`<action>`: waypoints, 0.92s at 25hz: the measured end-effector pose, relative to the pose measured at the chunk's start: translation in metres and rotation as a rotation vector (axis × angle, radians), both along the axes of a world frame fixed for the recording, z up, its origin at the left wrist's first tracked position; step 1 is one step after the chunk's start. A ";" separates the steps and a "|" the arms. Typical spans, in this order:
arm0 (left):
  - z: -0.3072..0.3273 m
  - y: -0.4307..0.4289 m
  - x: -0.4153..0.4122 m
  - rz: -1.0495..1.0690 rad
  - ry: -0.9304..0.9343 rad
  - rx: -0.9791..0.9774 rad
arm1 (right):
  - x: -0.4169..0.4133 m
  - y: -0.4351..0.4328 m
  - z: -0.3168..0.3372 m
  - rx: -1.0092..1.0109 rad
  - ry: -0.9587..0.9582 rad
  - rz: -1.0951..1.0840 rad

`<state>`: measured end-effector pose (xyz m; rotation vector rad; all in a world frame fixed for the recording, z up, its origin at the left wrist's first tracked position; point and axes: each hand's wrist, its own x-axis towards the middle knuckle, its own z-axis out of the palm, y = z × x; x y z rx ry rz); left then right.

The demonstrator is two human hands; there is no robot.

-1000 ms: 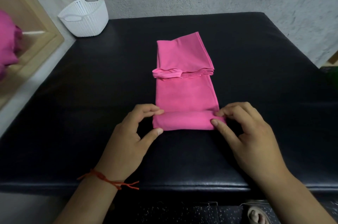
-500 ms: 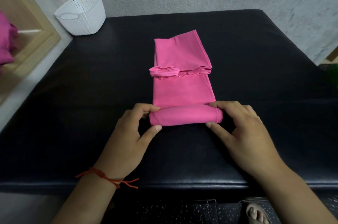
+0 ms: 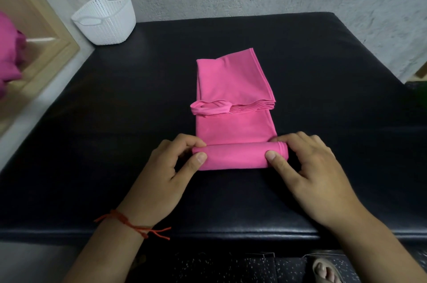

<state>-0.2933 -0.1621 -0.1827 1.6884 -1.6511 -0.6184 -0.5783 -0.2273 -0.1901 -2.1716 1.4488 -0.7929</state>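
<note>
Left grip [image 3: 161, 178] and right grip [image 3: 307, 174] each pinch one end of the roll [image 3: 235, 155] at the near end of the pink cloth [image 3: 235, 130], with thumbs on its front and curled fingers over its top. The cloth lies at the centre of the frame on the black bench [image 3: 115, 144], its far part folded into a layered stack [image 3: 233, 81]. A white basket [image 3: 106, 21] stands at the upper left, and a red thread [image 3: 134, 227] circles the left wrist.

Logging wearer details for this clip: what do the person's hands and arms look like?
No sleeves are in view. The left hand has a red-orange thread bracelet knotted at the wrist, loose ends trailing. The right hand wears nothing. No gloves, rings or watch show.
</note>
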 end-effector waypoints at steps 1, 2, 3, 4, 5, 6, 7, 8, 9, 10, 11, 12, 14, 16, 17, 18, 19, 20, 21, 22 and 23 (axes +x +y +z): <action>0.000 0.001 -0.001 0.004 -0.010 -0.006 | 0.000 0.001 0.001 0.015 -0.040 -0.005; 0.000 0.001 -0.002 0.009 -0.022 -0.020 | 0.001 0.002 0.003 0.028 -0.076 -0.007; 0.000 0.001 -0.003 0.013 -0.041 -0.046 | 0.002 0.003 0.004 0.026 -0.094 -0.004; 0.000 0.000 -0.004 0.013 -0.063 -0.080 | 0.003 0.003 0.004 0.014 -0.099 0.002; 0.000 0.000 -0.006 0.006 -0.090 -0.122 | 0.003 0.003 0.004 0.003 -0.102 0.005; 0.000 0.001 -0.007 -0.010 -0.123 -0.179 | 0.003 0.003 0.003 -0.001 -0.106 0.004; 0.000 0.002 -0.009 -0.031 -0.160 -0.242 | 0.003 0.003 0.002 -0.002 -0.113 -0.003; 0.000 0.003 -0.009 -0.053 -0.187 -0.290 | 0.003 0.002 0.001 -0.006 -0.120 -0.015; 0.000 0.005 -0.009 -0.065 -0.197 -0.309 | 0.003 0.002 0.001 -0.016 -0.126 -0.030; 0.001 0.005 -0.009 -0.071 -0.198 -0.303 | 0.003 0.001 0.000 -0.032 -0.128 -0.046; 0.001 0.005 -0.008 -0.076 -0.200 -0.284 | 0.003 0.002 0.000 -0.052 -0.128 -0.057; 0.000 0.005 -0.007 -0.079 -0.202 -0.264 | 0.004 0.002 0.000 -0.077 -0.124 -0.057; 0.000 0.005 -0.004 -0.079 -0.195 -0.235 | 0.003 0.002 -0.001 -0.144 -0.106 -0.026; 0.000 0.004 -0.003 -0.059 -0.166 -0.212 | 0.002 0.003 -0.003 -0.182 -0.085 0.009; 0.000 0.004 -0.003 -0.043 -0.142 -0.197 | 0.002 0.003 -0.004 -0.181 -0.088 0.016; 0.000 0.004 -0.003 -0.023 -0.107 -0.175 | 0.001 0.002 -0.004 -0.171 -0.098 0.019; 0.000 0.004 -0.004 -0.005 -0.061 -0.148 | 0.001 0.002 -0.004 -0.161 -0.104 0.022; -0.001 0.004 -0.004 0.010 -0.018 -0.123 | 0.001 0.002 -0.004 -0.153 -0.098 0.028; -0.002 0.003 -0.004 0.020 0.012 -0.105 | 0.002 0.001 -0.004 -0.147 -0.079 0.034; -0.002 0.002 -0.004 0.029 0.029 -0.092 | 0.002 0.001 -0.005 -0.145 -0.053 0.039; -0.003 0.001 -0.004 0.036 0.039 -0.079 | 0.003 0.001 -0.005 -0.145 -0.026 0.040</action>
